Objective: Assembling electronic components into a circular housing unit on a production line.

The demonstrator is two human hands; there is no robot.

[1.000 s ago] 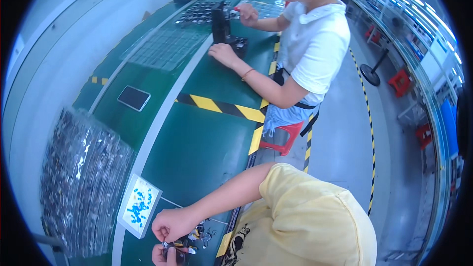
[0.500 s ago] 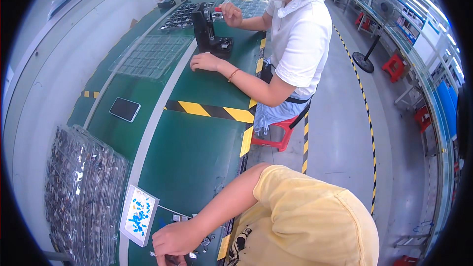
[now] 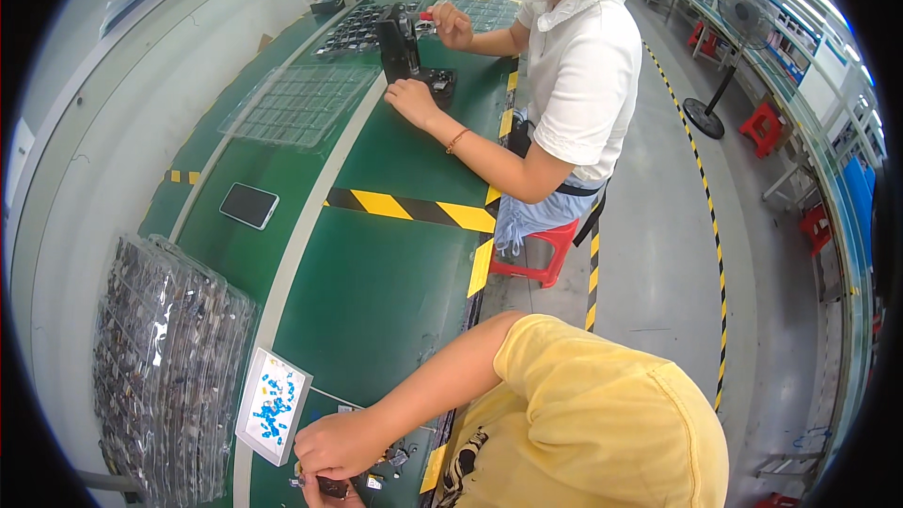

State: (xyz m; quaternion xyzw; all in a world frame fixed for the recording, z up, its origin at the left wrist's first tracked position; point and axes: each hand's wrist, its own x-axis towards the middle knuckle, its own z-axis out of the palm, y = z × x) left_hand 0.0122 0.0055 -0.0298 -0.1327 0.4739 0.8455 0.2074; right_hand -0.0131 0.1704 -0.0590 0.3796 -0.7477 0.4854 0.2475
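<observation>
My right hand (image 3: 337, 442) reaches in from a yellow sleeve at the lower right. Its fingers are bent and pressed together, and whatever they pinch is hidden. Just below it, at the lower edge, part of my left hand (image 3: 350, 500) shows, closed on a small dark part (image 3: 332, 486). The right fingertips are close against this part. A tiny shiny piece (image 3: 297, 483) shows beside the fingers. A shallow white box (image 3: 246, 414) of small blue pieces (image 3: 273, 412) stands right by my right hand. Small metal and dark parts (image 3: 397, 457) are scattered beside my right wrist.
A tall stack of clear plastic trays (image 3: 169, 367) stands at the left. Farther off on the green table (image 3: 376, 273) lie a phone (image 3: 249, 205) and an empty clear tray (image 3: 301, 103). A co-worker (image 3: 583, 75) sits by a black device (image 3: 400, 47); a fan (image 3: 704, 118) stands in the aisle.
The view has shifted slightly, so the scene sits a little to the right. More of my left hand and the dark part shows. The co-worker's near hand has moved slightly at the black device.
</observation>
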